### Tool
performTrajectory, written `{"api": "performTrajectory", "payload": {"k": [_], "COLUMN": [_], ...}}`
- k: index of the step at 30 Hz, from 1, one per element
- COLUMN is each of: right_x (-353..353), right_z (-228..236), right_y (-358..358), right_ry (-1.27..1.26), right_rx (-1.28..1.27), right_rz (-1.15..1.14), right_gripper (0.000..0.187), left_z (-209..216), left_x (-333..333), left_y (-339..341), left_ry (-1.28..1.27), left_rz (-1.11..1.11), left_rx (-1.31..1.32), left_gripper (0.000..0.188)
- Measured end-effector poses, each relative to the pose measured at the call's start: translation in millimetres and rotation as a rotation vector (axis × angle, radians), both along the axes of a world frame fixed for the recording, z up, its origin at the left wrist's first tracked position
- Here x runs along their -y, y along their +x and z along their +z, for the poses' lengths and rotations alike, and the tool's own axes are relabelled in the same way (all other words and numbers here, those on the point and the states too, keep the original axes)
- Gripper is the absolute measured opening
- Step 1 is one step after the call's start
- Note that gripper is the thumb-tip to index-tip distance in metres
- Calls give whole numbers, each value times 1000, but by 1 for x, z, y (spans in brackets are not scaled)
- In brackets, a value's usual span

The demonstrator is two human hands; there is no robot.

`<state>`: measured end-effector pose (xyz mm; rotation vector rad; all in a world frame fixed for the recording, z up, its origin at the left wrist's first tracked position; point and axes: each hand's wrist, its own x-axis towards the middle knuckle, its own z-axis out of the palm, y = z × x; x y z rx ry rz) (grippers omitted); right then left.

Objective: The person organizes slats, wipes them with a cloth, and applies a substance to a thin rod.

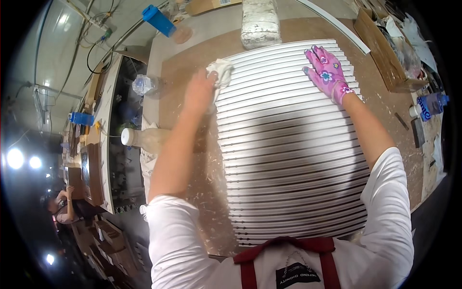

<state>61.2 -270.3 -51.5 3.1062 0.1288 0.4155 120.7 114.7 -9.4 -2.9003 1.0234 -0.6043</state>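
Note:
A row of long white slats lies side by side across the brown board in front of me. My left hand, bare, is closed on a crumpled white cloth at the far left ends of the slats. The fingers are partly hidden by the hand itself. My right hand wears a pink glove with a flower pattern. It rests on the far right part of the slats with its fingers apart and holds nothing. My shadow falls over the middle of the slats.
A white-crusted block stands beyond the slats. A blue-topped bottle, a clear bottle and a large white-capped bottle line the left side. To the right are a cardboard box and a blue-labelled bottle. Another person is far left.

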Motion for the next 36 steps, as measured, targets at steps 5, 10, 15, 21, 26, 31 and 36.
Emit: {"api": "performTrajectory", "payload": {"k": [5,10,15,21,26,31,36], "right_x": [-8,4,-5,-6,-54,-41,-47], "right_z": [4,-1,2,8,18,45,49], "right_y": [-6,0,-2,-5,-4,-28,54], "right_ry": [11,3,4,39,1441,2245,327], "right_rx": [-55,-14,-37,-38,126,-237,451], "right_rz": [-34,-21,-7,-9,231,385,113], "right_gripper": [59,59,58,59,54,35,30], "left_z": [37,6,-44,11,34,12,-34], "left_x": [-35,83,72,-62,79,152,97], "left_y": [14,-25,-42,-20,-42,-58,39], "left_ry": [-11,-501,-327,-33,-1368,-920,-413], "left_rz": [270,-101,21,319,-27,-411,301], "left_rx": [-89,-186,15,-248,-547,-493,-167], "left_gripper": [36,45,35,36,38,44,51]}}
